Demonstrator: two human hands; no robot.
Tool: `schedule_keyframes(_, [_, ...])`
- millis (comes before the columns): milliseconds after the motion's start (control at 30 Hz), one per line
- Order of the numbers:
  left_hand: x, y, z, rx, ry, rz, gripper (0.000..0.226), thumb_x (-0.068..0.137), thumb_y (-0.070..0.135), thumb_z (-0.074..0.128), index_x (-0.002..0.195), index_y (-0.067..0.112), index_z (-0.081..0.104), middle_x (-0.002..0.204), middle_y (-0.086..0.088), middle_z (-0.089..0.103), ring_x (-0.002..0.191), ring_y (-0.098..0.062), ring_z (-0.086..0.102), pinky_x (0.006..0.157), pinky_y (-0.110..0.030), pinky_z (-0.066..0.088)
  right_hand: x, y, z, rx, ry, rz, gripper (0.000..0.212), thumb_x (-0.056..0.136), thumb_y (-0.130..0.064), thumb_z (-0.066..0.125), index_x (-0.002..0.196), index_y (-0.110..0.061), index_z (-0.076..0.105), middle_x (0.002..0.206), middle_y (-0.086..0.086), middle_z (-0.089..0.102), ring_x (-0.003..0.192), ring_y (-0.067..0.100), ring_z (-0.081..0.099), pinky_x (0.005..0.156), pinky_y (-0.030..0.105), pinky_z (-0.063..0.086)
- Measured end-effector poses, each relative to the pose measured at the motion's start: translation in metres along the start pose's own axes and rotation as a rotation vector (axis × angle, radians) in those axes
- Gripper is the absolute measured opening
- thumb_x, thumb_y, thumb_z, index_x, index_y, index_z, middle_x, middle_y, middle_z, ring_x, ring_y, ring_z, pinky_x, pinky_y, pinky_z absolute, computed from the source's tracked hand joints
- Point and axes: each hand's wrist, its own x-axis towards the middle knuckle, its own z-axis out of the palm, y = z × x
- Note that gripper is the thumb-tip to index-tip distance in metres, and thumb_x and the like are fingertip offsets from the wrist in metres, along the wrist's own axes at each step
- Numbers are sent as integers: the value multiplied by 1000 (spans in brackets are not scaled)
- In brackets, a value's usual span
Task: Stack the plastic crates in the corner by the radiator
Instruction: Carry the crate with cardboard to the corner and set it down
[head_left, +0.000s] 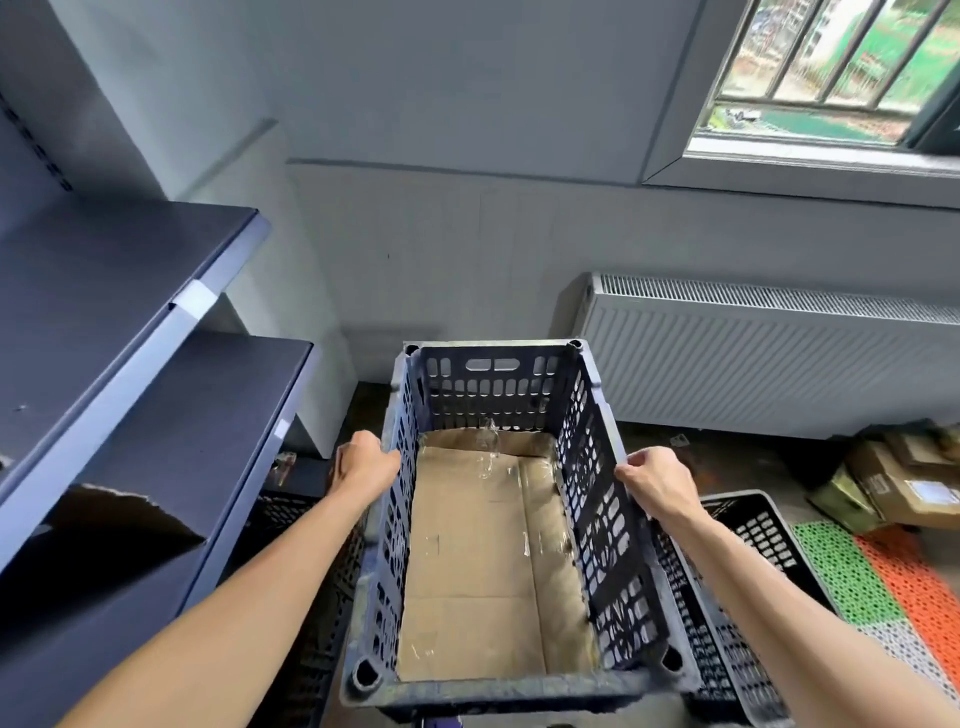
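Shelving (130, 291) fills the left and the radiator (753, 353) lines the far right wall, leaving a corner between them. The blue crate (602, 499), lined with cardboard (478, 561), is held facing that corner, with the left hand (363, 465) and right hand (657, 480) each curled over a side rim, probably for balance.

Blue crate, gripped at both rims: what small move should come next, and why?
Probably ease the crate forward and down: the left hand and right hand grip its long rims, and the corner beside the radiator lies just ahead.
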Motion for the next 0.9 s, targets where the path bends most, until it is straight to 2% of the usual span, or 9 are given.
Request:
schedule_keyframes(133, [36, 14, -5, 18, 3, -13, 32, 82, 26, 60, 63, 16, 36, 59, -1, 41, 56, -23, 44, 53, -28, 33, 37, -26, 1, 0, -10, -19, 15, 80, -23, 60, 78, -15, 73, 75, 2, 72, 74, 21, 66, 65, 29, 47])
schedule_keyframes(400, [101, 51, 20, 25, 22, -89, 39, 85, 26, 60, 61, 18, 31, 56, 2, 35, 52, -23, 40, 52, -29, 32, 148, -53, 3, -22, -90, -59, 22, 80, -25, 57, 79, -11, 73, 75, 4, 72, 74, 24, 67, 71, 35, 55])
schedule_keyframes(533, [125, 76, 42, 18, 20, -179, 42, 87, 24, 61, 62, 19, 28, 57, 2, 29, 69, -46, 54, 60, -38, 48, 215, -63, 8, -52, -151, -77, 23, 79, -25, 54, 79, -10, 72, 76, 4, 73, 73, 25, 66, 72, 37, 56])
schedule_keyframes(600, [130, 86, 52, -24, 36, -225, 39, 89, 24, 61, 63, 13, 34, 57, -4, 36, 80, -46, 60, 61, -38, 47, 243, -70, 11, -57, -163, -102, 23, 80, -23, 54, 82, -7, 71, 78, 8, 72, 76, 28, 66, 73, 37, 55])
schedule_keyframes(633, [134, 93, 57, -36, 45, -254, 34, 90, 25, 61, 68, 6, 44, 61, -13, 47, 88, -44, 61, 65, -41, 51, 257, -74, 13, -61, -169, -113, 23, 82, -22, 53, 81, -6, 70, 80, 10, 72, 78, 30, 66, 73, 36, 54])
schedule_keyframes(667, [138, 99, 61, -40, 51, -285, 31, 90, 26, 61, 80, -2, 53, 76, -21, 58, 93, -42, 62, 71, -43, 53, 269, -79, 14, -68, -178, -128, 23, 84, -23, 53, 80, -6, 68, 81, 11, 71, 79, 31, 65, 73, 35, 53])
schedule_keyframes(733, [144, 107, 68, -30, 61, -338, 35, 91, 28, 60, 99, -6, 56, 99, -20, 61, 97, -40, 63, 78, -44, 53, 289, -88, 17, -98, -196, -163, 25, 89, -23, 51, 77, -5, 65, 78, 13, 69, 76, 31, 63, 69, 34, 49])
schedule_keyframes(800, [156, 112, 74, -20, 52, -375, 35, 91, 31, 59, 101, -3, 56, 102, -19, 63, 97, -38, 64, 77, -42, 54, 309, -98, 21, -112, -202, -183, 27, 90, -22, 51, 77, -2, 64, 74, 14, 67, 71, 30, 61, 66, 34, 46])
schedule_keyframes(900, [181, 115, 84, -26, 33, -409, 26, 90, 33, 60, 89, 7, 57, 95, -16, 67, 88, -34, 65, 65, -35, 49, 336, -115, 26, -150, -223, -201, 23, 89, -22, 53, 80, -5, 65, 74, 13, 67, 71, 30, 62, 67, 33, 47])
